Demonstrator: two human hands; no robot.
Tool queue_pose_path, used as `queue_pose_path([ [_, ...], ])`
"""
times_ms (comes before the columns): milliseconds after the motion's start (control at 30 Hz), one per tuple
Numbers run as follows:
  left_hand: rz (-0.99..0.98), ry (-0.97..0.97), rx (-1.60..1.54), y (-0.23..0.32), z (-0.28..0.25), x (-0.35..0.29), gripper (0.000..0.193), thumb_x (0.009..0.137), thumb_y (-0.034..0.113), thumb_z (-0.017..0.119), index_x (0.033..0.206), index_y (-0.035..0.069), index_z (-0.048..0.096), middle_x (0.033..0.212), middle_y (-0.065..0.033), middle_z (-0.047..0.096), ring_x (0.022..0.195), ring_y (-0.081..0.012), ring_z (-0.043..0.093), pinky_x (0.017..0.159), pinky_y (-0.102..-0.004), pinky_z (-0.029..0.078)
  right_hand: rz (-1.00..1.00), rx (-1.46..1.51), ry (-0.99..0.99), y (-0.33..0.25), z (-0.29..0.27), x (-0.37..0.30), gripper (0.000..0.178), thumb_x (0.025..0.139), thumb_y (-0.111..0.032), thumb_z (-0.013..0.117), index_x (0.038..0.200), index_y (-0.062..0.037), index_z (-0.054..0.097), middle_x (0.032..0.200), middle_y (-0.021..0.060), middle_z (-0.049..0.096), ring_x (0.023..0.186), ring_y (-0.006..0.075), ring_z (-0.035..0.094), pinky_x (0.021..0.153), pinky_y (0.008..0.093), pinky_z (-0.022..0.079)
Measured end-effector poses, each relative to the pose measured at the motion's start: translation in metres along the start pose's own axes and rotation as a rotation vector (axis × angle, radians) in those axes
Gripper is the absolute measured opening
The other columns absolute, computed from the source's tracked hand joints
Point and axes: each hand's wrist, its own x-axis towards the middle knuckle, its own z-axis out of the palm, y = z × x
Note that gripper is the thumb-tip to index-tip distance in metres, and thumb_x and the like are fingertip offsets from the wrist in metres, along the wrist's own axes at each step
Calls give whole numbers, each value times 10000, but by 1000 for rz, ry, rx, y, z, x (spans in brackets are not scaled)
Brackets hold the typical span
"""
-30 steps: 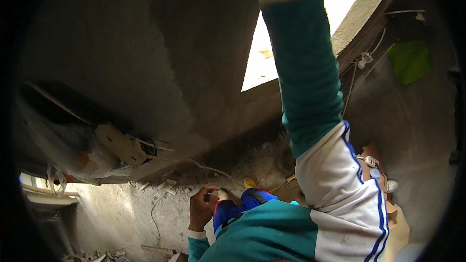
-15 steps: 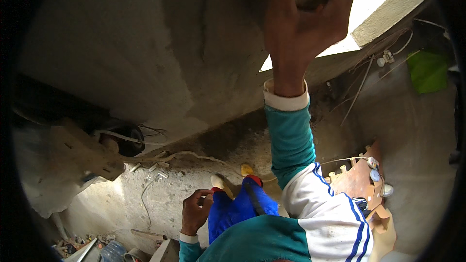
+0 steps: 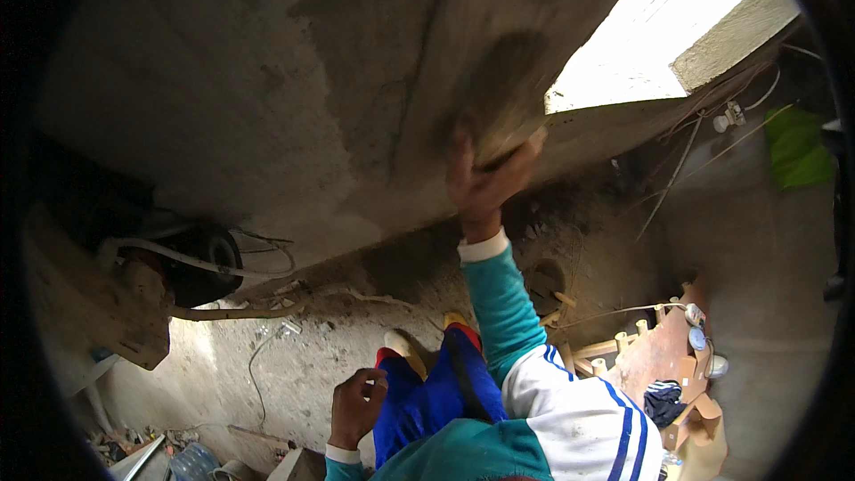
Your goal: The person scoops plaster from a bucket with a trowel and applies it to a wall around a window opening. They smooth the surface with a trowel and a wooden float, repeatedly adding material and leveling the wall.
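My right hand (image 3: 494, 180) is raised against a grey plastered wall (image 3: 240, 98), its fingers and thumb gripping the near end of a brown rectangular block (image 3: 512, 120). Motion smears the block, and its far end blends into the darker, damp-looking strip of wall. It lies along the wall, just left of a bright opening (image 3: 623, 62). Low down, my left hand (image 3: 358, 405) hangs beside my blue trousers (image 3: 436, 401). Its fingers curl loosely, with a gap to the thumb and nothing visible between them.
A pale cable (image 3: 374, 297) crosses the rough floor (image 3: 312, 356) near my feet. Boards and cardboard (image 3: 655, 352) lie at the right, by loose wires (image 3: 672, 178). At the left stand a brown box-like object (image 3: 142, 330) and a dark round thing (image 3: 214, 258). Debris (image 3: 125, 445) lies lower left.
My right hand has come down the wall, nearer to me and a little left, with the block in it. The left hand has stayed low beside the trousers. The view has shifted slightly.
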Motion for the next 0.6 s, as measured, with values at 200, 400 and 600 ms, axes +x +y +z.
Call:
queue_pose_path([
  [200,-7,1,30,6,-3,-23,288,960,263,701,1134,39,749,843,-113,782,767,-208,771,723,-332,591,860,-74,-480,30,-16,-140,904,922,-323,801,1495,148,284,1295,323,598,1160,457,636,1004,511,503],
  [400,-8,-22,101,53,-18,-64,310,983,261,669,1127,-3,744,914,-146,793,856,-219,786,770,-326,593,-56,0,-70,-55,-15,85,657,920,-274,799,1377,81,488,1253,325,611,1084,504,666,921,560,545],
  [600,236,39,0,105,-48,-79,243,981,240,674,1115,53,753,835,-136,771,742,-206,744,701,-340,572,-371,-3,226,-203,-12,464,564,898,-212,804,1304,59,522,1091,246,634,908,392,666,751,440,548],
])
